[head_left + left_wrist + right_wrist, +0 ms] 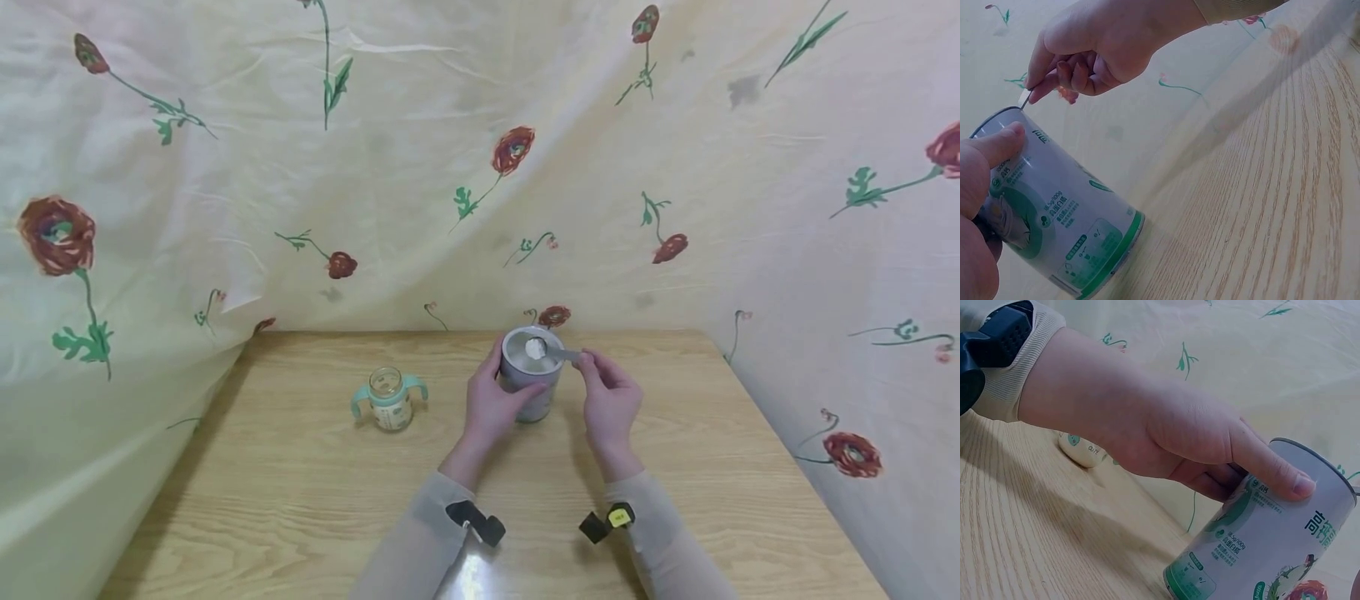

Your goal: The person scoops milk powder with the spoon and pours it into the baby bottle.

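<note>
My left hand (491, 407) grips a white-and-green milk powder can (531, 407), its thumb across the near side in the right wrist view. The open top faces up, showing a pale inside. My right hand (611, 408) pinches the thin handle of a spoon (562, 353) between thumb and fingertips. The handle crosses the can's rim, and white powder (535, 348) shows at the spoon's far end, within the mouth of the can. In the left wrist view the can (1072, 206) leans in the picture, and the spoon's bowl is hidden behind its wall.
A lidless baby bottle (392, 408) with two mint-green handles stands on the wooden table (300, 492), left of the can. A flower-printed cloth (420, 167) hangs behind the table and along both sides.
</note>
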`<state>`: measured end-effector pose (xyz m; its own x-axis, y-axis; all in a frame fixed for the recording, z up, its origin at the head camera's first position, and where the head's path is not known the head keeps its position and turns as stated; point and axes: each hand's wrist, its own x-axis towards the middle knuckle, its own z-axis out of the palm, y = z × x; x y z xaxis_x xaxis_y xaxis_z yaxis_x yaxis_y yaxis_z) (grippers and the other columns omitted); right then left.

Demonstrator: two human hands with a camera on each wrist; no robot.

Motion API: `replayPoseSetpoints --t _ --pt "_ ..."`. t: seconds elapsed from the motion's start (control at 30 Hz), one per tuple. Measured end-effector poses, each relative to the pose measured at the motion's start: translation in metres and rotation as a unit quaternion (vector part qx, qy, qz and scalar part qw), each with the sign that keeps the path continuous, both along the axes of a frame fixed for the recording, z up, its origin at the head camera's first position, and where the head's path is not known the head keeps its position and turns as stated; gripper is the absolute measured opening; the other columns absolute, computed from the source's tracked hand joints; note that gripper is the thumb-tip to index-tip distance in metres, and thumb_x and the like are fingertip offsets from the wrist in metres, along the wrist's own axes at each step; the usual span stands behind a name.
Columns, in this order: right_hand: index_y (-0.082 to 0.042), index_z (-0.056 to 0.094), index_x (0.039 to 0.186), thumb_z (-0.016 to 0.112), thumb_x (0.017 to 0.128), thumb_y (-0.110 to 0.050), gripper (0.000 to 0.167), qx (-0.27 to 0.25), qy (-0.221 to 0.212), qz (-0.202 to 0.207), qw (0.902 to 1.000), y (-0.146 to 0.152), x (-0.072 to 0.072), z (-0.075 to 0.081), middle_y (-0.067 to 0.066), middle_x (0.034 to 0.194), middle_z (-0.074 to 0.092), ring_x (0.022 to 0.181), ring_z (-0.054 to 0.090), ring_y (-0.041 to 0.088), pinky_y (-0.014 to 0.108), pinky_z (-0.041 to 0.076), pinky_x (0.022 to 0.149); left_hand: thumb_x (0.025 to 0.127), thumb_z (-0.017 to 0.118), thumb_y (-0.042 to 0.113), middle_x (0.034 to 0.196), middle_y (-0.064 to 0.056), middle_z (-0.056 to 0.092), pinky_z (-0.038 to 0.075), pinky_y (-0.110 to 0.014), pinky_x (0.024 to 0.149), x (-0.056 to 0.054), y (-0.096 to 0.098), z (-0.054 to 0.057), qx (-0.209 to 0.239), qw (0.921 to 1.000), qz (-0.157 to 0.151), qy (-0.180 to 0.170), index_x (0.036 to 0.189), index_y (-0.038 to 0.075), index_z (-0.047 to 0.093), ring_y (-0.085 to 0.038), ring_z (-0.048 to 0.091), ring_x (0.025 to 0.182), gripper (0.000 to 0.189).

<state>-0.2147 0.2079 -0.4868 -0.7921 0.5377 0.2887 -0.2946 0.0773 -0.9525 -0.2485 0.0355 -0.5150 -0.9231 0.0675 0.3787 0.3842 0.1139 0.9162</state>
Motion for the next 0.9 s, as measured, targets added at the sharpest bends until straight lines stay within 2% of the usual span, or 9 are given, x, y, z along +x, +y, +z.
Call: replayPoseSetpoints --t 0.3,0.63,0.9 --pt "0.003 0.078 0.119 0.077 0.102 -0.021 0.03 -0.001 0.002 0.009 1.0 0.0027 -0.0025 -0.0013 -0.01 0.092 0.08 0.091 0.075 0.007 0.016 0.056 0.084 0.08 0.098 0.025 0.162 -0.006 0.051 0.039 -0.039 0.123 -0.0015 0.001 -0.0012 -0.003 1.0 0.001 -0.002 0.164 0.007 0.041 -0.023 0.047 0.149 0.103" --pt "0.002 0.078 0.12 0.077 0.102 -0.022 0.03 -0.001 -0.003 0.009 1.0 0.0017 -0.0057 -0.0007 -0.011 0.093 0.08 0.091 0.075 0.007 0.017 0.057 0.088 0.08 0.098 0.025 0.162 -0.007 0.05 0.039 -0.039 0.123 -0.0041 0.0009 -0.0017 -0.001 1.0 0.0 0.002 0.164 0.006 0.041 -0.023 0.046 0.15 0.103" --pt "-0.001 0.078 0.122 0.075 0.104 -0.028 0.032 -0.001 -0.026 0.011 0.9996 0.0019 -0.0037 0.0025 -0.009 0.094 0.08 0.1 0.073 0.013 0.022 0.049 0.08 0.08 0.098 0.026 0.161 -0.006 0.052 0.04 -0.04 0.122 -0.0052 0.0023 -0.0027 0.001 0.9999 0.003 0.012 0.164 0.007 0.042 -0.023 0.048 0.148 0.103"
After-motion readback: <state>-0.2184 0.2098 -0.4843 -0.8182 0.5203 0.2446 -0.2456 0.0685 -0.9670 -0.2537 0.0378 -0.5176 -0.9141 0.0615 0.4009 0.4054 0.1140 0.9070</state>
